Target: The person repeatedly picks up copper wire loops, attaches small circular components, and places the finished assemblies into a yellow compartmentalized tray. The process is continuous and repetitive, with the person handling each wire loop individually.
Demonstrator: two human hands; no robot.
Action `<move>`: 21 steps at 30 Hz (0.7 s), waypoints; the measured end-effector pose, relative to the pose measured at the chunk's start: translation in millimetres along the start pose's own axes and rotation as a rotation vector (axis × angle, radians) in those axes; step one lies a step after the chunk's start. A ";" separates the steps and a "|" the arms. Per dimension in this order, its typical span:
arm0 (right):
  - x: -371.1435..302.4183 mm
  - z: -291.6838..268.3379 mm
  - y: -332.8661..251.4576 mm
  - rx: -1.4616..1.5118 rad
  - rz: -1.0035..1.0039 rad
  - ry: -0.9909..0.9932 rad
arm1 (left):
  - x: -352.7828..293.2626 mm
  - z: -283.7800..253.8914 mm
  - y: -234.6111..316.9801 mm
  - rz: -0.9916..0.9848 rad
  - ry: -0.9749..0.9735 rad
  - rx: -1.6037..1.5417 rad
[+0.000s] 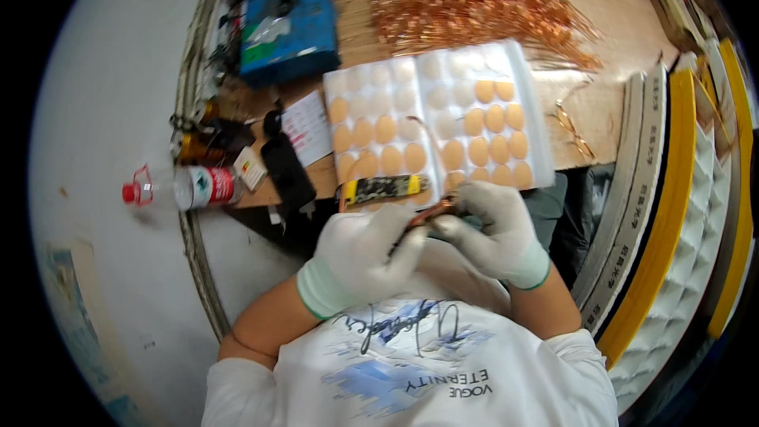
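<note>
In white knit gloves with pale green cuffs, my left hand [368, 249] and my right hand [494, 221] meet in front of my chest. Between their closed fingers is a thin copper-coloured eyeglass frame [433, 212]; its slender temples seem to stick up past the gloves, and the gloves cover much of it. Just beyond lies an open white sheet [539, 134] with rows of round pads, some tan and others pale. A black-and-yellow patterned, elongated object [385, 188] rests along its near edge, close to my left hand.
Farther back spreads a tangled pile of copper-coloured frames [474, 12]; a few frames [573, 128] lie at the right. On the left are a blue box [288, 24], a paper [307, 128], a black device [286, 170] and a plastic bottle [209, 187]. White-and-yellow trays [644, 213] stand at the right.
</note>
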State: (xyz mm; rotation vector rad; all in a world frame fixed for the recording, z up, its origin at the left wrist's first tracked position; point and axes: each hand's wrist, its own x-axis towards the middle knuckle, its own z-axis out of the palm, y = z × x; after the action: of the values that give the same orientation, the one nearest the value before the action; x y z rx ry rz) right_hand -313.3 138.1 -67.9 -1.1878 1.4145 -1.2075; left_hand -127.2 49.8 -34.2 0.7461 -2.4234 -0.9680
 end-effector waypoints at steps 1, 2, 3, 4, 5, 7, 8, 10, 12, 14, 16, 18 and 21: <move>2.8 -4.2 2.7 -0.066 -0.069 0.062 | 8.7 -3.1 1.7 -0.024 -0.075 0.030; 5.0 -8.7 5.7 -0.137 -0.135 0.137 | 18.8 -5.4 0.6 -0.024 -0.179 0.061; 7.1 -13.1 7.5 -0.213 -0.195 0.209 | 28.1 -7.5 0.8 -0.030 -0.272 0.093; 7.2 -19.8 19.7 -0.308 -0.260 0.260 | 40.6 -7.9 4.7 -0.029 -0.414 0.134; 6.1 -31.6 23.8 -0.325 -0.281 0.247 | 55.3 -2.7 7.9 0.024 -0.484 0.065; 1.8 -63.7 25.3 -0.280 -0.291 0.137 | 87.5 7.2 10.4 0.129 -0.596 -0.074; -2.9 -84.5 21.6 -0.218 -0.277 0.051 | 104.9 19.0 -5.1 0.107 -0.569 -0.293; -6.0 -100.9 2.3 -0.303 -0.303 0.103 | 146.6 73.0 -57.1 -0.411 -0.306 -0.517; -7.1 -108.0 -5.3 -0.369 -0.298 0.206 | 189.3 125.8 -103.8 -0.257 -0.023 0.091; -15.5 -110.7 3.3 -0.314 -0.232 0.348 | 193.9 151.2 -109.6 -0.198 -0.080 0.310; -16.7 -107.4 5.1 -0.276 -0.191 0.386 | 195.6 183.1 -151.9 -0.046 -0.155 0.562; -18.5 -103.7 12.6 -0.218 -0.145 0.379 | 200.3 169.7 -128.0 0.006 -0.049 0.385; -17.7 -84.6 17.5 -0.159 -0.131 0.353 | 191.6 146.0 -113.6 -0.200 -0.043 0.030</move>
State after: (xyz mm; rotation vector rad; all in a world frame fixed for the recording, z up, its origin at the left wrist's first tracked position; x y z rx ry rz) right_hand -396.3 167.4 -74.5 -1.2326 1.7410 -1.4722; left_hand -318.8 -65.8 -178.6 1.0041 -2.4399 -1.0339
